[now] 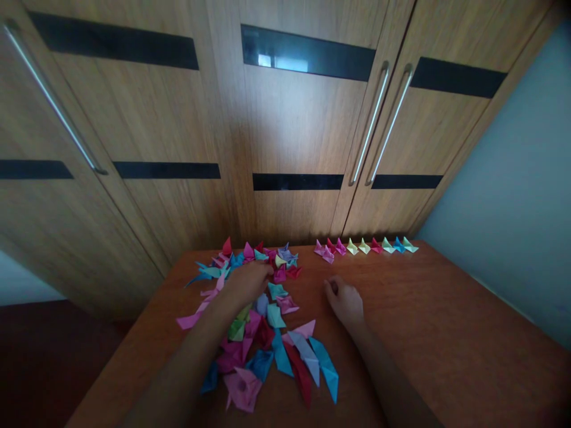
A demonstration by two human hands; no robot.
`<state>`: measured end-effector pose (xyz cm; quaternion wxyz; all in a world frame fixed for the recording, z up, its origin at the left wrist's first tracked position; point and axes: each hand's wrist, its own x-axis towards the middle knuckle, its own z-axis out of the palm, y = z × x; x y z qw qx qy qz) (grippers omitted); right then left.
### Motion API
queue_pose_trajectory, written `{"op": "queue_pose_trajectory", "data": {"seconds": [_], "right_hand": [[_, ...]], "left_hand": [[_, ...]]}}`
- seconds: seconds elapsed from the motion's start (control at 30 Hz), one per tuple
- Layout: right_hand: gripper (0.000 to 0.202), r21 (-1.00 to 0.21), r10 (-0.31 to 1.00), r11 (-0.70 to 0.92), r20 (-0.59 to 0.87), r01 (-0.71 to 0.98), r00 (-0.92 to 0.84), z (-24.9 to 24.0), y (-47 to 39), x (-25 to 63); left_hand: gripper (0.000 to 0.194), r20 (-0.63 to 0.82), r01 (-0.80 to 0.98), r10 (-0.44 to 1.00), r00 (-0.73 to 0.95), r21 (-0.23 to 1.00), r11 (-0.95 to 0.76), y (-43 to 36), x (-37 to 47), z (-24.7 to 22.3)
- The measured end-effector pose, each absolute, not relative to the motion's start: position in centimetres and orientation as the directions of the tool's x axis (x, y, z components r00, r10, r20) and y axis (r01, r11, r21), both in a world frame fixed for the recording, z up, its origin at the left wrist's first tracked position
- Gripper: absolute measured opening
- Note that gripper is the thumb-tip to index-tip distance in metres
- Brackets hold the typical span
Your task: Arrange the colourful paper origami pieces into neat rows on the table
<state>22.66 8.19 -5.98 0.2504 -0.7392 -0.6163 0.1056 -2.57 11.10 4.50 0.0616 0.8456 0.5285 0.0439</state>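
Note:
My left hand reaches into a pile of colourful folded-paper pieces, its fingers curled beside a magenta folded paper boat. What the fingertips hold, if anything, is hidden. My right hand rests on the table to the right of the pile, fingers curled in, with nothing visible in it. Beyond it, at the table's back edge, small paper boats stand in a row, from a pink one to a pale green one. Close to my left forearm lie a teal boat and a pink boat.
The brown wooden table meets a wooden wardrobe with long metal handles. At the pile's near side lie long folded strips, including a blue one and a red one. A pale wall stands on the right.

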Motion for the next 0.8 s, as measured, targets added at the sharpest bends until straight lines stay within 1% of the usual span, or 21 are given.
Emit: {"op": "queue_pose_trajectory", "data": {"seconds": [0.13, 0.27, 0.4, 0.5, 0.57, 0.6, 0.67, 0.73, 0.8], "right_hand": [[0.024, -0.556, 0.962, -0.102, 0.156, 0.825, 0.224, -6.1, 8.5, 23.0], [0.024, -0.56, 0.964, -0.085, 0.162, 0.824, 0.21, -5.9, 8.4, 23.0], [0.024, -0.541, 0.965, -0.084, 0.165, 0.837, 0.204, -5.6, 8.3, 22.8], [0.024, -0.523, 0.965, -0.093, 0.163, 0.847, 0.206, -5.5, 8.3, 22.9], [0.024, -0.535, 0.963, -0.076, 0.18, 0.841, 0.202, -5.5, 8.3, 22.9], [0.024, -0.557, 0.963, -0.052, 0.193, 0.829, 0.19, -5.5, 8.3, 22.9], [0.023, -0.627, 0.962, 0.029, 0.228, 0.779, 0.147, -5.5, 8.3, 22.8], [0.023, -0.694, 0.959, 0.133, 0.27, 0.708, 0.084, -5.2, 8.1, 22.4], [0.024, -0.733, 0.949, 0.228, 0.313, 0.641, 0.02, -4.8, 7.7, 21.8]], "left_hand": [[0.018, -0.072, 0.891, 0.888, 0.453, 0.067, -0.449, 12.2, -1.3, 4.5], [0.018, -0.102, 0.892, 0.887, 0.451, 0.019, -0.452, 12.1, -0.3, 4.4], [0.015, -0.08, 0.889, 0.887, 0.456, -0.004, -0.457, 11.6, -0.1, 4.8], [0.014, -0.024, 0.887, 0.887, 0.461, -0.002, -0.461, 11.0, -0.5, 5.5], [0.015, 0.024, 0.887, 0.887, 0.462, 0.006, -0.462, 10.1, -0.9, 6.1], [0.016, 0.052, 0.886, 0.885, 0.462, 0.017, -0.463, 9.6, -1.0, 6.4], [0.017, 0.126, 0.872, 0.873, 0.472, 0.077, -0.483, 8.3, -1.4, 6.7], [0.017, 0.244, 0.816, 0.839, 0.486, 0.217, -0.535, 6.8, -1.8, 6.5], [0.019, 0.344, 0.742, 0.813, 0.471, 0.345, -0.575, 5.5, -2.3, 5.8]]}}
